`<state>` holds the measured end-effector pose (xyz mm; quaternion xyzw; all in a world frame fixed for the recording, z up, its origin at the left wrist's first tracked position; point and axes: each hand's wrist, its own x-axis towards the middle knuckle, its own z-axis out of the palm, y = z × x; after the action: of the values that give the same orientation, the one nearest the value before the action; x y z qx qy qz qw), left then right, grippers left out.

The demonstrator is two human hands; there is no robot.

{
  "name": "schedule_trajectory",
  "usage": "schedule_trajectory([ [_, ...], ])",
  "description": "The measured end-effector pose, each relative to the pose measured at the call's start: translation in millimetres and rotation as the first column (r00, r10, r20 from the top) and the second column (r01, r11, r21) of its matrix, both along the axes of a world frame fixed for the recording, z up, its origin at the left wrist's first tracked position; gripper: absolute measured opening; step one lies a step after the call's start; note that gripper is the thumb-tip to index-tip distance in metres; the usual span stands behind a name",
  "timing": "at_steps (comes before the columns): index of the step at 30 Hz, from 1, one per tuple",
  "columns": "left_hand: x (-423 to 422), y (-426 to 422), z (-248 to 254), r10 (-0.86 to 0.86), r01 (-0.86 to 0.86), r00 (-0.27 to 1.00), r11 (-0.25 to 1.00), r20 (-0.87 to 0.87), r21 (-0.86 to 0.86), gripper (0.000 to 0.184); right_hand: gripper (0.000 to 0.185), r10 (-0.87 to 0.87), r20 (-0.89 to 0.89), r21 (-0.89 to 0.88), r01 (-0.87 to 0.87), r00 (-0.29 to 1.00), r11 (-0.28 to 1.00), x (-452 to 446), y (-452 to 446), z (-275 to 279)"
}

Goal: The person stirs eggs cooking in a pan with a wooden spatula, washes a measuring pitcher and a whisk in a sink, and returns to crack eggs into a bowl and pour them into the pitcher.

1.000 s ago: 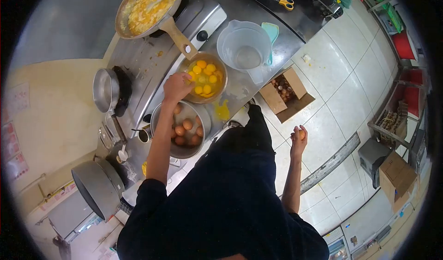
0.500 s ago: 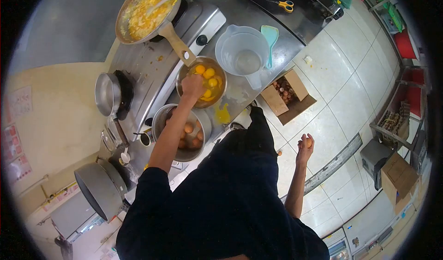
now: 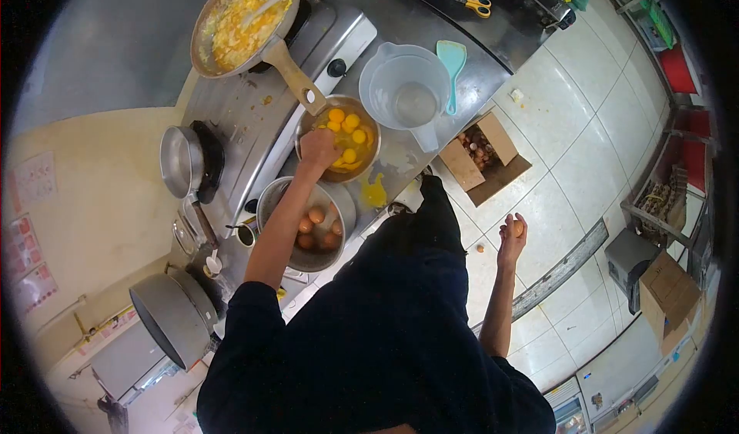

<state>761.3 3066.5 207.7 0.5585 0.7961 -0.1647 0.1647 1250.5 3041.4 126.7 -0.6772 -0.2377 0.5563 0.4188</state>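
My left hand (image 3: 319, 149) is at the near-left rim of a metal bowl (image 3: 306, 123) holding several raw egg yolks (image 3: 349, 155). Its fingers are closed and point down; whatever they may hold is hidden. Beneath my left forearm stands a deep pot (image 3: 346, 217) with several brown eggs (image 3: 306, 225) in it. Out to the side, over the floor, my right hand (image 3: 508, 243) is closed around a brown egg (image 3: 519, 227); whether its shell is whole I cannot tell.
A frying pan (image 3: 202, 57) of cooked egg sits on the stove (image 3: 254, 126). Beside the bowl are a plastic jug (image 3: 416, 68) and turquoise spatula (image 3: 453, 68). Spilled egg (image 3: 375, 191) lies on the counter edge. A cardboard box (image 3: 500, 174) of eggshells and a shell-like piece (image 3: 480, 248) are on the floor.
My left hand stays at the bowl, its fist slightly turned. The egg shows more plainly in my right hand. The small brown piece on the floor appears farther from my leg.
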Motion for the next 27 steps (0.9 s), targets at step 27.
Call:
schedule_trajectory([
  [27,38,-32,116,0.321,-0.476,0.832,0.831,0.452,0.287,0.021,0.035,-0.002,0.004,-0.018,0.002,1.000,1.000,-2,7,-10],
])
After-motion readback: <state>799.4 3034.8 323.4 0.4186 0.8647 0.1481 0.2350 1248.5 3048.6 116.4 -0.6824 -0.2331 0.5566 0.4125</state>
